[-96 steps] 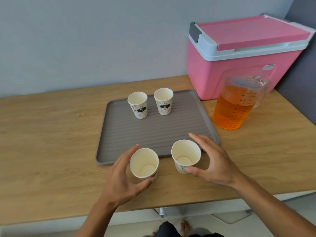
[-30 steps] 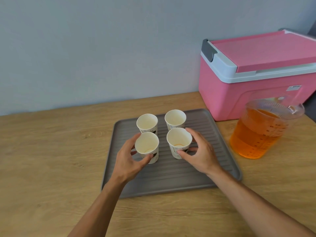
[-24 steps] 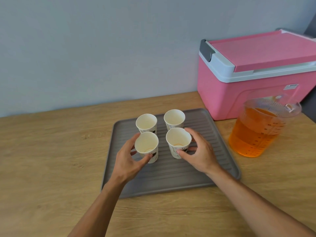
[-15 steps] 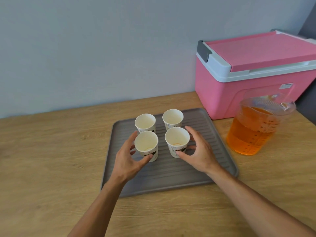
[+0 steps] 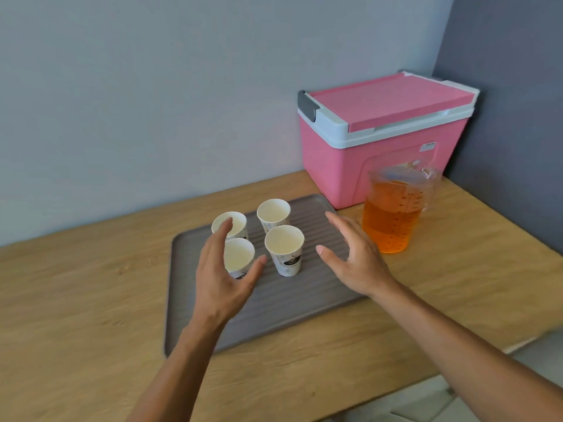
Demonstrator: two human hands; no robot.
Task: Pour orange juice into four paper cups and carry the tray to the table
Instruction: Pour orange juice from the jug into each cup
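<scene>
on the grey ribbed tray point(image 5: 298, 312) four empty paper cups point(image 5: 285, 248) stand in a tight square. i see both hands spread, holding nothing: left hand point(image 5: 222, 275) by the near-left cup point(image 5: 239, 254), right hand point(image 5: 355, 263) nearer the upright jug of orange juice point(image 5: 391, 217), which stands just to its right.

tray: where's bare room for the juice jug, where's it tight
Bare: the near half of the tray, between the four cups and its near rim, and the strip left of them. Crowded: the far middle, cups clustered, left hand and right hand beside them.
</scene>
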